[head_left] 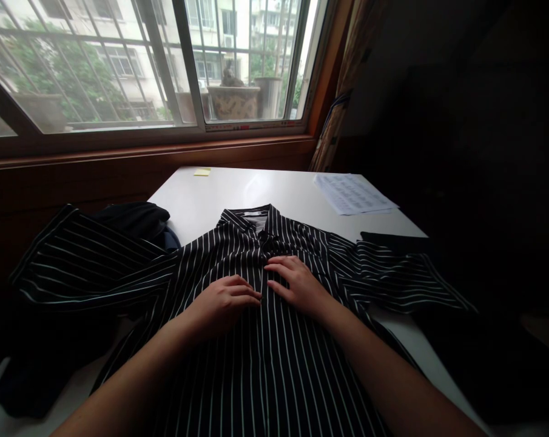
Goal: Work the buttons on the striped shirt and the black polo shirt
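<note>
Striped collared shirt, one piece, points its long axis and collar toward the window; two hands: right hand lies open, left hand I cannot tell

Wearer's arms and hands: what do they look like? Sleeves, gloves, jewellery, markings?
Left hand and right hand are both ungloved, with no ring, watch or bracelet visible. Left forearm and right forearm are slender and bare out to the frame edge; no sleeves in view. No cables or obvious markings. Nail detail is too small to tell.
</note>
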